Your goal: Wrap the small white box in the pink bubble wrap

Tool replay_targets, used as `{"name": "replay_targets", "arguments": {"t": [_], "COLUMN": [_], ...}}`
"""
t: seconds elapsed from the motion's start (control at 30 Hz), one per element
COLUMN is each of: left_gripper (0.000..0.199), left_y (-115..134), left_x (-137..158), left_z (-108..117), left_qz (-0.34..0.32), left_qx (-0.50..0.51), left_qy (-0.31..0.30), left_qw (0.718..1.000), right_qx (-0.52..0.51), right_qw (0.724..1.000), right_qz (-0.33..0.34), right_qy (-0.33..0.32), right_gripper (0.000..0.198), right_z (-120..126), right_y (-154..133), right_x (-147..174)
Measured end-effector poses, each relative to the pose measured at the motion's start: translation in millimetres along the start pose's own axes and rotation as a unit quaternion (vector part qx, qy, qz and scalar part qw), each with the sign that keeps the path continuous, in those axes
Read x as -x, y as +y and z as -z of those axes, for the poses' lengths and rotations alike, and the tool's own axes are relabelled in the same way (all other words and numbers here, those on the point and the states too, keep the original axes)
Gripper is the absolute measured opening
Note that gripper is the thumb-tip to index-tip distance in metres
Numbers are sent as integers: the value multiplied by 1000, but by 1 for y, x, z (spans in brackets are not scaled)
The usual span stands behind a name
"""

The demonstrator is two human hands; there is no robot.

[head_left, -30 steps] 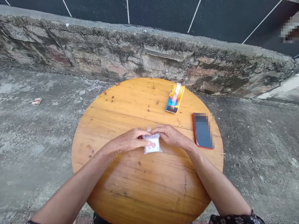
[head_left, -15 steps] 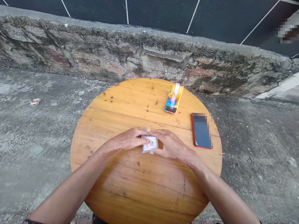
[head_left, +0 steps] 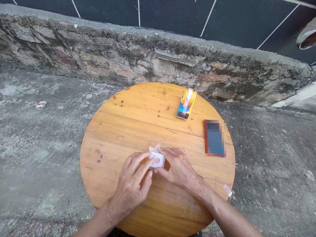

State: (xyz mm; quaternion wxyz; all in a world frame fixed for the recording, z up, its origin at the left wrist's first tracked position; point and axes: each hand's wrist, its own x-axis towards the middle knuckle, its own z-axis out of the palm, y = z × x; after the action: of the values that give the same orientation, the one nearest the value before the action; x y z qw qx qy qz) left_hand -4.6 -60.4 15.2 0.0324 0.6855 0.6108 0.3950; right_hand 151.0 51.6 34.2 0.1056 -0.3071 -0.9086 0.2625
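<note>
As I look down through the head camera, I find the small plastic-wrapped packet (head_left: 158, 161) near the middle of the round wooden table (head_left: 128, 128), with a pinkish print on its white upper face. My right hand (head_left: 179, 168) is clamped on it, the thumb along the near edge and the fingers at the far right corner. My left hand (head_left: 134, 177) comes in from the left with its fingers bent and spread apart, the tips at the packet's left side; I cannot tell whether they pinch it.

A short clear strip (head_left: 158, 144) shows just beyond the packet's far edge, and I cannot make out what it sticks to. Farther off stands my yellow and blue tape dispenser (head_left: 187, 105), tape running over its top. To its right and nearer me, 1 red-edged phone (head_left: 214, 138) lies flat, partly blurred. Another piece of tape (head_left: 226, 189) hangs at the table's right rim. Behind the table runs a stone wall (head_left: 118, 62).
</note>
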Motion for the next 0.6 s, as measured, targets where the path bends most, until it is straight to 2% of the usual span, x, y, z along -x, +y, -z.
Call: {"name": "replay_targets", "arguments": {"t": [0.17, 0.37, 0.43, 0.53, 0.6], "left_gripper": [48, 41, 39, 38, 39], "left_y": [4, -4, -5, -5, -5], "left_x": [5, -1, -2, -1, 1], "left_z": [-8, -15, -15, -16, -17], "left_qz": [-39, -42, -42, -45, -45], "left_qx": [-17, -30, -30, -25, -22], "left_qy": [-19, -9, -7, -4, 3], "left_qw": [999, 999, 999, 999, 999], "right_qx": [-5, -40, -65, -121, -147], "right_qw": [1000, 997, 996, 991, 988], "right_qz": [6, 49, 49, 40, 44], "right_qy": [-15, -55, -47, -27, -31], "right_gripper": [38, 56, 50, 29, 26], "right_z": [7, 24, 29, 34, 34], "right_y": [0, 6, 9, 15, 20], "right_x": [3, 5, 2, -7, -14]}}
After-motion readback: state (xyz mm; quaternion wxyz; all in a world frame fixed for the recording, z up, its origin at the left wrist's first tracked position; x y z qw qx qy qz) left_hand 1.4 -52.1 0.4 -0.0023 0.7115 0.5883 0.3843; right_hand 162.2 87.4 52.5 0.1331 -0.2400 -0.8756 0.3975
